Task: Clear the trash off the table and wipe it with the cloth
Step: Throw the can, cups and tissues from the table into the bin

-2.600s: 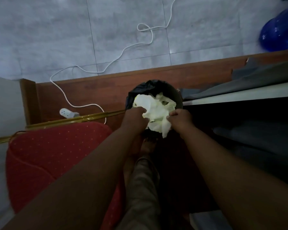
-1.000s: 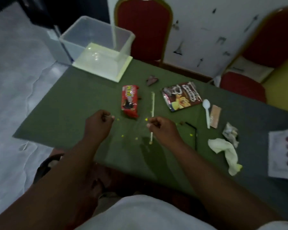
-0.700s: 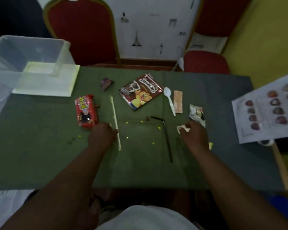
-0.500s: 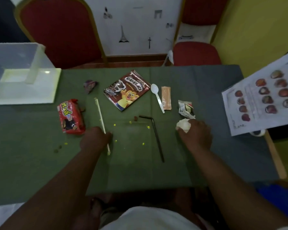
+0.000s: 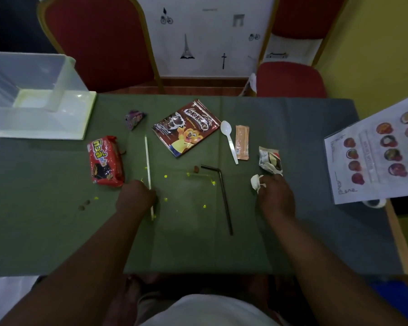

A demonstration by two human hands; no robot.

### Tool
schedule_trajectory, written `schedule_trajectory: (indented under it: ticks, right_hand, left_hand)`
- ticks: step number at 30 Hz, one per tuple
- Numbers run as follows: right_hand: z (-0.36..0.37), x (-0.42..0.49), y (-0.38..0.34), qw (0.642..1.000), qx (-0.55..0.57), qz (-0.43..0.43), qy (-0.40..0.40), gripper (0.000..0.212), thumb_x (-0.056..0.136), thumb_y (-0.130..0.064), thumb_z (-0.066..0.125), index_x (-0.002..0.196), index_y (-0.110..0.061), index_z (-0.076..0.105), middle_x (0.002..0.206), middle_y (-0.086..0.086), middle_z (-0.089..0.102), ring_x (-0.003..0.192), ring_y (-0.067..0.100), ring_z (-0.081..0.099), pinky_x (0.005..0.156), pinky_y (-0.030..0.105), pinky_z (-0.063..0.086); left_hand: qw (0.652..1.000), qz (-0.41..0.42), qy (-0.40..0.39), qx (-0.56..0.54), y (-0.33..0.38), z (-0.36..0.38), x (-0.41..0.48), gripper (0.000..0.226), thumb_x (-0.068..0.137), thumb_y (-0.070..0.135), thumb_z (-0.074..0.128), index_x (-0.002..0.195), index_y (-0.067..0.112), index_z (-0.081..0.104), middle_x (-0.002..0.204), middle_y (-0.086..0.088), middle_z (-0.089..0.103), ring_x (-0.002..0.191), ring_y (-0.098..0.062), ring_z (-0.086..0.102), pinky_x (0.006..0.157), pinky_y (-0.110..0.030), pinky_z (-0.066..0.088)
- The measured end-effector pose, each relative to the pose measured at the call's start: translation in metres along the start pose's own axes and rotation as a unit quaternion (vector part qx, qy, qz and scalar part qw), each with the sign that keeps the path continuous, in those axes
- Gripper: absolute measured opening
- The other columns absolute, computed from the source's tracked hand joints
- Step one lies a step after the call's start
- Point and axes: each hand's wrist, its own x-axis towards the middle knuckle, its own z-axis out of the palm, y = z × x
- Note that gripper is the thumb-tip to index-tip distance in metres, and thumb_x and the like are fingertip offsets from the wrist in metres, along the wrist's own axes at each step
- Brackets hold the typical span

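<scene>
Trash lies on the green table (image 5: 45, 231): a red biscuit pack (image 5: 105, 161), a white straw (image 5: 147, 161), a brown cereal pouch (image 5: 186, 130), a white spoon (image 5: 230, 140), an orange sachet (image 5: 242, 142), a crumpled wrapper (image 5: 270, 160), a purple wrapper (image 5: 133, 118) and a bent black straw (image 5: 223, 194). Yellow crumbs dot the middle. My left hand (image 5: 134, 198) is closed over the white straw's near end. My right hand (image 5: 277, 196) is closed on a white crumpled cloth or tissue (image 5: 256, 182), fingertips touching the crumpled wrapper.
A clear plastic box (image 5: 33, 95) stands at the table's far left corner. A printed sheet with round pictures (image 5: 382, 151) overhangs the right edge. Two red chairs (image 5: 97, 41) stand beyond the far edge against the wall.
I turned from pushing white trash into a black bin back to the table. My left hand settled on the white straw; my right hand moved right and closed on the white wad.
</scene>
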Motion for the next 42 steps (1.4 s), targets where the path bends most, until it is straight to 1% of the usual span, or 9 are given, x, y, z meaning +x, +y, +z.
schedule_trajectory:
  ticks: [5, 14, 19, 24, 27, 31, 35, 38, 42]
  right_hand:
    - [-0.005, 0.004, -0.028, 0.991, 0.058, -0.108, 0.046, 0.021, 0.081, -0.007, 0.056, 0.095, -0.016, 0.070, 0.107, 0.009, 0.062, 0.101, 0.030, 0.058, 0.075, 0.024, 0.035]
    - [0.008, -0.017, -0.148, 0.949, 0.081, -0.306, 0.017, 0.020, 0.076, 0.001, 0.063, 0.093, -0.007, 0.071, 0.090, 0.013, 0.067, 0.087, 0.031, 0.062, 0.072, 0.027, 0.036]
    - [0.054, -0.071, -0.252, 0.917, 0.124, -0.372, -0.073, 0.015, 0.073, -0.005, 0.063, 0.085, -0.013, 0.067, 0.081, 0.007, 0.069, 0.076, 0.025, 0.063, 0.067, 0.032, 0.047]
    - [0.114, -0.158, -0.343, 0.870, 0.141, -0.442, -0.168, 0.012, 0.076, -0.003, 0.064, 0.082, -0.013, 0.064, 0.070, -0.003, 0.061, 0.063, 0.015, 0.055, 0.056, 0.020, 0.032]
    - [0.156, -0.214, -0.382, 0.827, 0.106, -0.502, -0.230, 0.007, 0.076, -0.005, 0.065, 0.076, -0.013, 0.063, 0.067, -0.006, 0.057, 0.063, 0.012, 0.051, 0.055, 0.016, 0.030]
    - [0.225, -0.298, -0.416, 0.763, 0.078, -0.567, -0.302, 0.010, 0.071, -0.005, 0.070, 0.075, -0.014, 0.066, 0.072, -0.001, 0.064, 0.066, 0.012, 0.054, 0.063, 0.021, 0.038]
    - [0.297, -0.364, -0.426, 0.718, 0.026, -0.562, -0.409, 0.014, 0.075, -0.004, 0.069, 0.087, -0.011, 0.072, 0.090, 0.002, 0.070, 0.076, 0.012, 0.059, 0.068, 0.015, 0.038]
    - [0.352, -0.389, -0.421, 0.719, -0.030, -0.524, -0.456, 0.018, 0.079, -0.002, 0.065, 0.094, -0.008, 0.073, 0.099, 0.005, 0.071, 0.085, 0.012, 0.061, 0.073, 0.012, 0.037]
    - [0.460, -0.397, -0.403, 0.738, -0.152, -0.448, -0.481, 0.022, 0.084, -0.006, 0.062, 0.104, -0.011, 0.071, 0.106, 0.008, 0.069, 0.099, 0.023, 0.064, 0.078, 0.020, 0.042]
  left_hand:
    - [0.999, 0.007, 0.029, -0.040, -0.007, -0.009, -0.006, 0.025, 0.074, 0.033, 0.067, 0.075, 0.008, 0.068, 0.074, -0.012, 0.066, 0.073, -0.029, 0.066, 0.072, -0.037, 0.057]
    - [0.981, 0.009, 0.174, -0.083, -0.056, -0.069, -0.036, 0.021, 0.078, 0.029, 0.061, 0.079, 0.011, 0.072, 0.084, -0.016, 0.070, 0.084, -0.032, 0.066, 0.067, -0.030, 0.045]
    - [0.957, -0.066, 0.240, -0.148, -0.142, -0.104, -0.058, 0.017, 0.075, 0.027, 0.062, 0.078, 0.015, 0.072, 0.083, -0.009, 0.073, 0.085, -0.030, 0.067, 0.069, -0.027, 0.044]
    - [0.918, -0.158, 0.294, -0.212, -0.254, -0.126, -0.086, 0.011, 0.075, 0.028, 0.059, 0.064, 0.026, 0.059, 0.080, -0.004, 0.072, 0.084, -0.027, 0.066, 0.069, -0.027, 0.042]
    - [0.897, -0.214, 0.315, -0.226, -0.323, -0.123, -0.104, 0.020, 0.075, 0.032, 0.052, 0.068, 0.020, 0.065, 0.081, -0.004, 0.072, 0.085, -0.028, 0.065, 0.069, -0.028, 0.041]
    - [0.852, -0.315, 0.318, -0.272, -0.418, -0.097, -0.131, 0.019, 0.079, 0.028, 0.057, 0.071, 0.015, 0.069, 0.079, -0.004, 0.071, 0.086, -0.029, 0.064, 0.070, -0.030, 0.042]
    - [0.813, -0.400, 0.288, -0.311, -0.487, -0.055, -0.153, 0.030, 0.077, 0.022, 0.060, 0.051, 0.022, 0.046, 0.058, -0.002, 0.055, 0.075, -0.032, 0.062, 0.061, -0.029, 0.034]
    - [0.805, -0.431, 0.223, -0.342, -0.513, -0.020, -0.152, 0.032, 0.076, 0.018, 0.060, 0.047, 0.021, 0.047, 0.050, 0.005, 0.047, 0.070, -0.029, 0.063, 0.054, -0.028, 0.030]
    - [0.786, -0.462, 0.139, -0.386, -0.550, 0.055, -0.122, 0.012, 0.078, 0.020, 0.062, 0.073, 0.021, 0.073, 0.079, -0.002, 0.073, 0.083, -0.020, 0.069, 0.065, -0.020, 0.038]
